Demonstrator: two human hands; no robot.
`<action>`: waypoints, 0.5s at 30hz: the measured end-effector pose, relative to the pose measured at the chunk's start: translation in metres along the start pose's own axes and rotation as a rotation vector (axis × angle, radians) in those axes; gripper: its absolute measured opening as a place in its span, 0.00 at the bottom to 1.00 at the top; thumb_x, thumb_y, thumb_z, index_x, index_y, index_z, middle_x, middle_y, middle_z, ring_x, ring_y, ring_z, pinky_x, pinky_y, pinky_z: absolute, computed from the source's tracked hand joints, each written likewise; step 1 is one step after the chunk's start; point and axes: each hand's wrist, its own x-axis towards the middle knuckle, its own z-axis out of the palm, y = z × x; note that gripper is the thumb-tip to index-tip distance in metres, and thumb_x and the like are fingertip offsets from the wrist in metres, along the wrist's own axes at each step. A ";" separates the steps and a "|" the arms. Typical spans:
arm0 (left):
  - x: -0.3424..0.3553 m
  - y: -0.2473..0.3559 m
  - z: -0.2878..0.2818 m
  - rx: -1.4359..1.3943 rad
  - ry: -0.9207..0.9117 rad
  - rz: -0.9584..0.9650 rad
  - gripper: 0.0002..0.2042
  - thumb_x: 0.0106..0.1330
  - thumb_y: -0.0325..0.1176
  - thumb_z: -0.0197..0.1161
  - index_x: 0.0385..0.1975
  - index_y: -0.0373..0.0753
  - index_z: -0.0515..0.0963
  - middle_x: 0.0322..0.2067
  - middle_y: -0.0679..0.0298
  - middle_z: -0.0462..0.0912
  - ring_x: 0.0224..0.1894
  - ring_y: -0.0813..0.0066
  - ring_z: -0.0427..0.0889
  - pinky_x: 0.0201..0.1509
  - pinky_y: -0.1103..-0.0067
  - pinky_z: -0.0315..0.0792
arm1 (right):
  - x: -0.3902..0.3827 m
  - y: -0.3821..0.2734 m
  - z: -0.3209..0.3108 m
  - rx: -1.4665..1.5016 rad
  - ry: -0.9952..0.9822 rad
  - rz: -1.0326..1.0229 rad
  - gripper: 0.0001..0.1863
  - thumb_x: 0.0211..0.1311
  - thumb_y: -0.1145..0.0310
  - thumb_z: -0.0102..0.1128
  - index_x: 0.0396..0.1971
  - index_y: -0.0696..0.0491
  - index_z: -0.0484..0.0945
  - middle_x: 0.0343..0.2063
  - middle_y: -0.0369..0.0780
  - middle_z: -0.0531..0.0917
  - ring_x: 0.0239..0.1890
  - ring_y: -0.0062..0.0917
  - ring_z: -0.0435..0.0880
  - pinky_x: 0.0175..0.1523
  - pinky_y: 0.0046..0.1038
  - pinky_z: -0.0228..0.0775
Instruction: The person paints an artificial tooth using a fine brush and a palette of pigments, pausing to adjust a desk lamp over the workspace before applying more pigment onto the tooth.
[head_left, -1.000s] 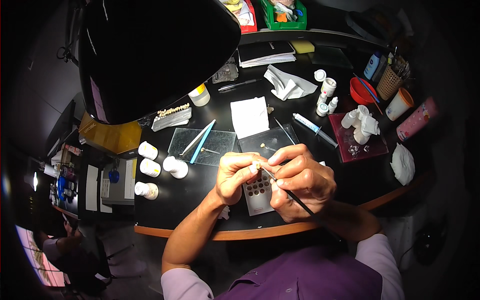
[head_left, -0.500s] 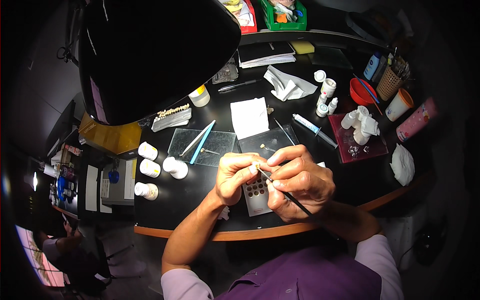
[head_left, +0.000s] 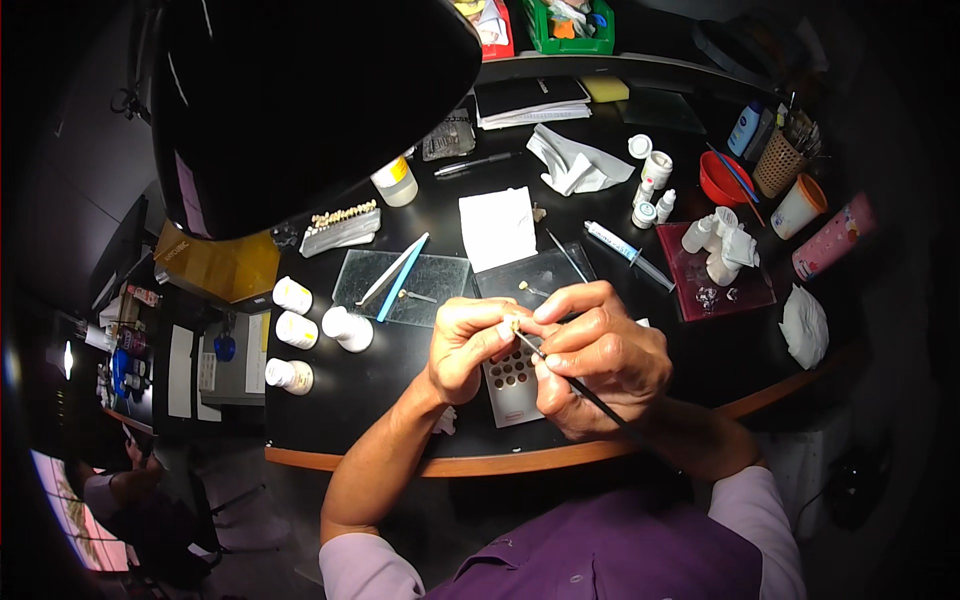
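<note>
My left hand (head_left: 462, 345) pinches a tiny cream-yellow tooth crown (head_left: 514, 324) between thumb and fingertips. In my right hand (head_left: 612, 365) is a thin dark-handled brush (head_left: 594, 399), its tip at the crown; I cannot make out whether it touches. Both hands meet above a pale palette (head_left: 513, 399) with several round brownish wells, which they partly cover. Just beyond, another small tooth piece (head_left: 524, 287) on a thin pin rests at a dark glass slab (head_left: 560, 262). A similar tooth piece (head_left: 404, 295) lies on the clear glass slab (head_left: 440, 270) to the left.
A large black lamp head (head_left: 310, 110) hangs at the upper left. White bottles (head_left: 347, 329) stand left of the slabs. Beyond my hands are a folded white tissue (head_left: 498, 228) and a syringe (head_left: 628, 255). Further right are a red bowl (head_left: 722, 182) and a dark red slab (head_left: 690, 290).
The view has shifted slightly. Both hands keep almost the same pose, with the crown and brush tip still together.
</note>
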 end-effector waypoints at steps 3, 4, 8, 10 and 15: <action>0.001 0.000 -0.009 0.000 0.029 -0.033 0.18 0.73 0.37 0.59 0.44 0.26 0.87 0.21 0.69 0.78 0.23 0.86 0.67 0.28 0.83 0.60 | 0.001 0.002 -0.005 0.032 0.070 0.048 0.11 0.47 0.81 0.70 0.31 0.54 0.78 0.28 0.38 0.85 0.44 0.39 0.87 0.47 0.34 0.83; 0.002 0.002 -0.012 -0.001 0.066 -0.028 0.18 0.72 0.37 0.58 0.44 0.26 0.87 0.20 0.70 0.77 0.22 0.87 0.67 0.28 0.83 0.59 | -0.003 0.004 -0.014 0.057 -0.002 0.073 0.13 0.54 0.87 0.58 0.38 0.56 0.73 0.32 0.44 0.81 0.51 0.37 0.77 0.62 0.51 0.85; 0.007 0.010 -0.032 0.056 0.160 0.067 0.19 0.72 0.37 0.57 0.43 0.25 0.87 0.19 0.70 0.75 0.22 0.86 0.65 0.27 0.83 0.57 | 0.000 0.013 -0.040 0.036 0.149 0.142 0.14 0.57 0.86 0.62 0.43 0.57 0.74 0.39 0.41 0.78 0.44 0.27 0.79 0.48 0.27 0.82; 0.007 0.014 -0.037 0.087 0.230 0.082 0.19 0.73 0.36 0.55 0.44 0.26 0.87 0.18 0.70 0.73 0.22 0.86 0.64 0.28 0.84 0.57 | -0.002 0.007 -0.056 -0.013 0.106 0.309 0.11 0.62 0.84 0.63 0.43 0.59 0.75 0.45 0.41 0.76 0.43 0.21 0.79 0.50 0.22 0.78; 0.003 0.012 -0.051 0.165 0.253 0.100 0.20 0.76 0.37 0.51 0.44 0.27 0.87 0.17 0.70 0.71 0.22 0.85 0.64 0.29 0.83 0.56 | -0.022 0.003 -0.076 -0.564 -0.447 0.246 0.11 0.47 0.84 0.73 0.30 0.55 0.85 0.31 0.39 0.85 0.44 0.37 0.85 0.47 0.33 0.79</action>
